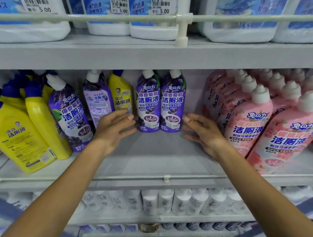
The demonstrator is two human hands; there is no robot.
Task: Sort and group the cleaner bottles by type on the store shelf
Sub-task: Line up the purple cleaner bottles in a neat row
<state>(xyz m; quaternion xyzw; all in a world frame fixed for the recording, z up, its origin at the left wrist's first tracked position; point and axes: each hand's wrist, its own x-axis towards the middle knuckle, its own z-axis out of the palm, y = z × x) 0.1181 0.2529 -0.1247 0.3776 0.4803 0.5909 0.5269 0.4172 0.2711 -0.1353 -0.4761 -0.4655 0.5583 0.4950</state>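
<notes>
- Head view: left hand [114,126] and right hand [200,129], fingers spread and empty, flanked two purple bottles [160,102], seemingly to shift them together.
- Pink bottles [259,117] already stood grouped at right.

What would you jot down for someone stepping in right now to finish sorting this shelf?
Left hand: open, empty, just left of the purple pair.
Right hand: open, empty, just right of that pair.
Middle shelf: yellow bottles far left; pink bottles grouped at right; two purple bottles upright together in the centre.
Done: pink group looks sorted.
Left: a lone yellow bottle stands among the purple ones; a leaning purple bottle and a back-facing one sit apart from the pair. Gather purple together, move the yellow one left.
</notes>
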